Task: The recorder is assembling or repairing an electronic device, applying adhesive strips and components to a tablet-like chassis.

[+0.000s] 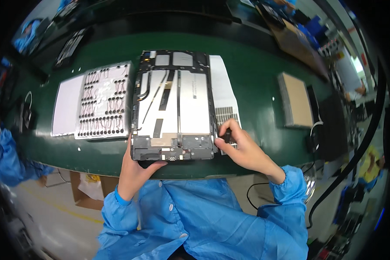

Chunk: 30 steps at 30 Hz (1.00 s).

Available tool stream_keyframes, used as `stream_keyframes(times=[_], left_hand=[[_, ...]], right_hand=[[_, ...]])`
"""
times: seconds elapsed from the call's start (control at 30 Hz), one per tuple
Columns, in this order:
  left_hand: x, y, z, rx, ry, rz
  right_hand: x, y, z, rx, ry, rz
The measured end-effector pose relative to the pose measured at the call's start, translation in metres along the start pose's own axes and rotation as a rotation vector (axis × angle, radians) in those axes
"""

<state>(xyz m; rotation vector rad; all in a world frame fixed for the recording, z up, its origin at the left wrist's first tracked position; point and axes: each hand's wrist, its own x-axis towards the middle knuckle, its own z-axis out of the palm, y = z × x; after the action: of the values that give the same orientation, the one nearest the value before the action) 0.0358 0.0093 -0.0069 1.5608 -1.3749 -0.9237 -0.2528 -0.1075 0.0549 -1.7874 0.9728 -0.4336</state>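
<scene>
In front of me is an opened tablet (192,104), its silver battery cells, black ribbon strips and dark boards showing. My left hand (136,169) grips its lower left corner, thumb along the near edge and the other fingers partly hidden beneath. Beside the lower right edge, my right hand (242,147) is closed in a pinch around a small black part (226,136), too small to identify. Partly under the tablet and this hand lies a white sheet (223,82) with rows of small grey pieces (226,114).
At the left, a tray (104,102) holds rows of small round black parts with thin wires, next to a white sheet (68,106). A shallow box (295,99) with a tan top stands right on the green table (258,86). Below the table sits an open cardboard box (91,190).
</scene>
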Motion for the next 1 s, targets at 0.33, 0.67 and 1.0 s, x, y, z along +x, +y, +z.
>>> stream_keyframes(times=[0.33, 0.67, 1.0], left_hand=[[-0.012, -0.018, 0.040, -0.429, 0.099, -0.054], [0.017, 0.018, 0.046, -0.199, 0.391, 0.514], [0.025, 0.073, 0.000, 0.100, 0.360, 0.716]], right_hand=[[0.007, -0.017, -0.005, -0.122, -0.077, -0.020], [0.028, 0.022, 0.029, 0.512, 0.029, -0.609], [0.046, 0.033, -0.060, 0.544, 0.403, -0.769]])
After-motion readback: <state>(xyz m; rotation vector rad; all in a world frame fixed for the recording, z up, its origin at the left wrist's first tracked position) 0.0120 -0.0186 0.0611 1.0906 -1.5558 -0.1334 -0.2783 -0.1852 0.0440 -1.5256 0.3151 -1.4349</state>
